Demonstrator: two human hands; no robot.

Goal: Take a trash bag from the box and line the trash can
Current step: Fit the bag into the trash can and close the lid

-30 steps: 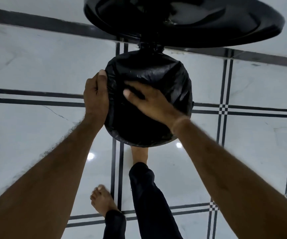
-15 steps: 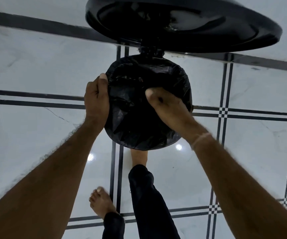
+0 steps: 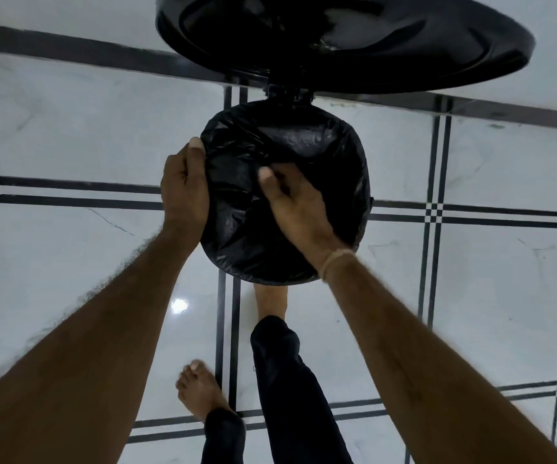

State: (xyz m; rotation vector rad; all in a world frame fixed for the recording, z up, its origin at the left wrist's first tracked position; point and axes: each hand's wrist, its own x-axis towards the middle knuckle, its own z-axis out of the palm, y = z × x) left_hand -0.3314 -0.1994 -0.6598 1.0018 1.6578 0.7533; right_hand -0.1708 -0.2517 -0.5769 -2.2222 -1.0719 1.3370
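Note:
A black trash bag (image 3: 307,139) is stretched over the mouth of a round trash can seen from above; the bag hides the can's rim and walls. Behind it the can's black lid (image 3: 354,38) stands raised. My left hand (image 3: 185,185) clamps the bag's edge against the left side of the rim. Inside the opening, my right hand (image 3: 298,209) rests on the crumpled plastic with its thumb up and its fingers curled into the folds. No box of bags is in view.
The can stands on glossy white floor tiles (image 3: 69,128) with black stripe borders. One bare foot (image 3: 270,301) sits at the can's base under its near edge; the other foot (image 3: 200,393) stands further back to the left.
My right hand has shifted from the right part of the bag opening back toward its centre, thumb now raised. The left hand keeps its hold on the left rim.

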